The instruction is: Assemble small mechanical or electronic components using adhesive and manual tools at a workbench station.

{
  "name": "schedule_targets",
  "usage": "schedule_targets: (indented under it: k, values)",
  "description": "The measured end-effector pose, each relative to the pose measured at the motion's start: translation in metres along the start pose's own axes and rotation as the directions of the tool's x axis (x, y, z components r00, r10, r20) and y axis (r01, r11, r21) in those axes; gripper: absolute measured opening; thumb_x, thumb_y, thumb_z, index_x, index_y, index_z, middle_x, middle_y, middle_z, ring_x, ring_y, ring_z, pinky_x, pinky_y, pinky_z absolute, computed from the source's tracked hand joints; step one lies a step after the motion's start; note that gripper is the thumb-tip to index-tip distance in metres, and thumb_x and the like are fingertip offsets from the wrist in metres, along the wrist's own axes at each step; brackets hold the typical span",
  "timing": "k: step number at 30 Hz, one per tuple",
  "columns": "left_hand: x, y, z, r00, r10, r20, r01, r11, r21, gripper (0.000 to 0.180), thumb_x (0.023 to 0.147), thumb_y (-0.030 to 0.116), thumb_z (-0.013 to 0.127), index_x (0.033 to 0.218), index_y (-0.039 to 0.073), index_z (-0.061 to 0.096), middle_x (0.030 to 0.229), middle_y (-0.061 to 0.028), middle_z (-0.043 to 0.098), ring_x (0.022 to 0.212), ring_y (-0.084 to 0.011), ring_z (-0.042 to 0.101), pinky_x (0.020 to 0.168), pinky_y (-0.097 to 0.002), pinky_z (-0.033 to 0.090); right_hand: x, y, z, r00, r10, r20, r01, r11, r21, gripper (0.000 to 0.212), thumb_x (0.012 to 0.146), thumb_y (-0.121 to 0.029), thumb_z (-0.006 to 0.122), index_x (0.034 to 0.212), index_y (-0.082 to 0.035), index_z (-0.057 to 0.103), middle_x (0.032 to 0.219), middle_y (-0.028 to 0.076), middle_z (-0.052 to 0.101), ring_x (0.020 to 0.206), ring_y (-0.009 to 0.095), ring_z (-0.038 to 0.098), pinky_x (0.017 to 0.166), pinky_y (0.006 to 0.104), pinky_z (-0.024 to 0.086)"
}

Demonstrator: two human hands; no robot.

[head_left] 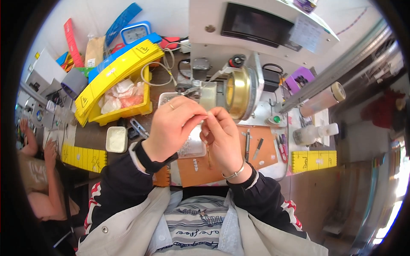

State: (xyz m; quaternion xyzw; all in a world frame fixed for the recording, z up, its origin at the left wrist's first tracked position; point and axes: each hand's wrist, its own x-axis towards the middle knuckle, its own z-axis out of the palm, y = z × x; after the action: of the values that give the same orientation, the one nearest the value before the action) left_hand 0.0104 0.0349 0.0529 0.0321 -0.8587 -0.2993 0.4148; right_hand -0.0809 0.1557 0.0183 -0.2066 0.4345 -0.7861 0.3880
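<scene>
My left hand (178, 121) and my right hand (222, 134) meet in front of the machine, their thumbs and forefingers pinched together at one spot. Whatever sits between the fingertips is too small to make out. Behind my hands stands a machine with a brass-coloured wheel (236, 94) and a metal head. Partly covered by my left hand is a clear shallow tray (193, 147) with small shiny bits. Below my hands lies a brown work mat (224, 168), with a few tiny white pieces (195, 165) on it.
On the mat's right lie a pen-like tool (247, 145), a small knife (258, 149) and purple-handled scissors (282, 149). A yellow bin (124, 113) and a white dish (116, 139) stand left. A clear bottle (314, 133) is at right. Another person's arm (51, 170) shows far left.
</scene>
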Motion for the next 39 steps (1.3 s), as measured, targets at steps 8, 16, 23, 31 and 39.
schedule_targets:
  k: [8,16,23,31,39]
  values:
    - [0.007,-0.001,0.001,0.921,0.362,0.145,-0.387,0.888,0.247,0.023,0.067,-0.009,0.074,0.088,0.0,0.069,0.087,-0.0113,0.066,0.079,-0.0303,0.066,0.069,-0.0376,0.054,-0.031,-0.021,-0.015,0.959,0.281,-0.029,-0.277,0.956,0.098,0.021,0.107,-0.028,0.053,0.111,-0.008,0.056,0.08,-0.002,0.056,0.065,0.005,0.051,0.06,0.0215,0.043]
    - [-0.02,-0.028,0.032,0.987,0.156,0.035,-0.159,0.979,0.125,0.019,0.075,-0.01,0.074,0.09,0.0,0.069,0.087,-0.0116,0.066,0.078,-0.03,0.064,0.069,-0.0359,0.052,-0.107,-0.068,-0.122,0.754,-0.484,-0.443,0.114,0.762,-0.638,0.032,0.1,-0.009,0.062,0.131,-0.004,0.056,0.09,-0.002,0.058,0.069,0.002,0.047,0.06,0.0186,0.04]
    - [-0.027,-0.032,0.031,0.997,0.077,0.032,-0.076,0.996,-0.04,0.02,0.079,-0.014,0.071,0.094,0.0,0.066,0.091,-0.0112,0.067,0.083,-0.0259,0.065,0.073,-0.0326,0.052,-0.083,-0.157,-0.244,0.489,-0.721,-0.491,-0.048,0.54,-0.841,0.033,0.097,-0.023,0.07,0.12,0.0,0.065,0.083,-0.002,0.057,0.068,0.005,0.047,0.059,0.0206,0.037]
    - [-0.027,-0.033,0.023,0.996,0.05,-0.07,-0.051,0.998,-0.021,0.02,0.075,-0.011,0.075,0.09,0.0,0.068,0.089,-0.0123,0.068,0.08,-0.0279,0.066,0.071,-0.0342,0.053,-0.069,-0.162,-0.242,0.266,-0.894,-0.361,0.265,0.428,-0.864,0.019,0.103,-0.022,0.06,0.109,-0.006,0.068,0.08,-0.005,0.048,0.069,0.007,0.043,0.059,0.0242,0.035]
    - [-0.033,-0.032,0.021,1.0,0.006,-0.02,-0.009,0.988,-0.155,0.024,0.076,-0.014,0.073,0.095,0.0,0.069,0.09,-0.0124,0.071,0.083,-0.0262,0.068,0.075,-0.0348,0.054,-0.067,-0.078,-0.12,0.504,-0.805,-0.313,0.681,0.593,-0.429,0.052,0.103,-0.045,0.05,0.134,-0.004,0.05,0.084,0.006,0.059,0.071,0.015,0.052,0.066,0.0299,0.045]
